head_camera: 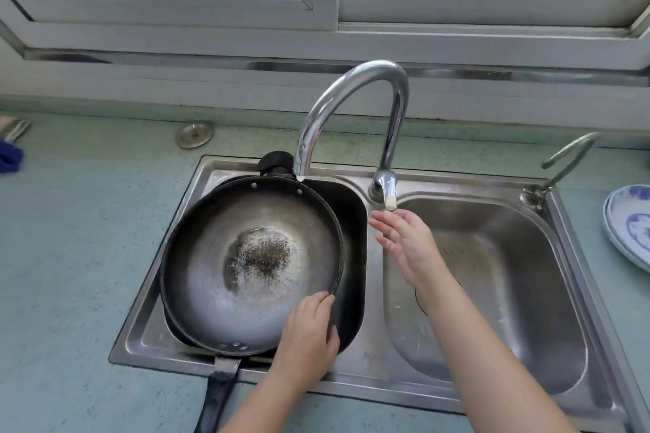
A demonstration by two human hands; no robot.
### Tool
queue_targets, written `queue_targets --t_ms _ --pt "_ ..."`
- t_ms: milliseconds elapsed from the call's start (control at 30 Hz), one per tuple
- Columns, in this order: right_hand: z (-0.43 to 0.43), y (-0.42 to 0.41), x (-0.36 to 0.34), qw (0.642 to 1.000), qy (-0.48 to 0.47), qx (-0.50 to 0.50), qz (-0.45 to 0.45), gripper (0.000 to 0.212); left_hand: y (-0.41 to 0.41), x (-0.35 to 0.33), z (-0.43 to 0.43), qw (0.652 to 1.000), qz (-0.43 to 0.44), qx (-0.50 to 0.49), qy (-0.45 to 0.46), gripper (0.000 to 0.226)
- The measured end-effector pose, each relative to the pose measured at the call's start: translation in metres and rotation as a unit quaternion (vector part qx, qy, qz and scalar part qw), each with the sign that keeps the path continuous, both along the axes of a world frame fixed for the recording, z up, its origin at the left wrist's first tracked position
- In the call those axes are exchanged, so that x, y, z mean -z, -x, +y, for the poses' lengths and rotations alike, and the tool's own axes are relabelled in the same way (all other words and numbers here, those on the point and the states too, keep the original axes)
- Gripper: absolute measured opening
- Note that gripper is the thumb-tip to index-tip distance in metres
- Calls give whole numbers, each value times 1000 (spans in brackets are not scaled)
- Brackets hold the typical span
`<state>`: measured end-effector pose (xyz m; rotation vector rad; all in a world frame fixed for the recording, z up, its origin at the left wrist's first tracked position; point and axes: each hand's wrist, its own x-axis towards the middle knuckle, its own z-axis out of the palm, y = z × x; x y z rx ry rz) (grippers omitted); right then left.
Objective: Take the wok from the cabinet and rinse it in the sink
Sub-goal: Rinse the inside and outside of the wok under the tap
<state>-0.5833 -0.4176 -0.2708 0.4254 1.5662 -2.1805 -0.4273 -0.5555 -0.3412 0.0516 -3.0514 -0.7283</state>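
Left grip clamps the wok by its rim; right grip, fingers straight and apart, hovers by the tap lever. Best to swirl the pooled water slowly, rim held firm.

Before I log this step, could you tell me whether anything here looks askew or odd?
The wok seems tilted in the left basin, its handle jutting over the sink's front rim, while the left hand grips its edge. A dark speckled patch lies at its bottom; residue or wear, I cannot tell.
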Motion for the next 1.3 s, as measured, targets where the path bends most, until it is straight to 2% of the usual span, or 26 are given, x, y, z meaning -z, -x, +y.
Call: queue_targets --t_ms 200,367,567,667,867,967,1100,1300 --pt "2 2 -5 999 -13 -21 23 4 -2 -8 3 999 -37 -16 1 47" --pt "2 -18 -6 994 -96 -40 16 27 -9 -11 0 999 -27 -34 -11 47" --pt "-11 -77 10 986 -157 -55 -28 27 -34 -19 -21 998 -15 -50 -40 44" --pt "-25 -111 18 983 -167 -58 -53 18 -51 -23 -35 995 -9 -72 -62 41" --pt "-64 -177 19 977 -186 -82 -64 23 -94 -26 -67 992 -6 -95 -85 37" --pt "-83 -209 20 974 -191 -96 -68 23 -117 -29 -79 987 -14 -103 -120 37" --pt "-105 -243 21 974 -186 -104 -70 12 -144 -35 -91 980 -23 -120 -159 37" --pt "-130 -277 27 971 -202 -112 -59 9 -176 -38 -96 947 -111 -167 -251 43"
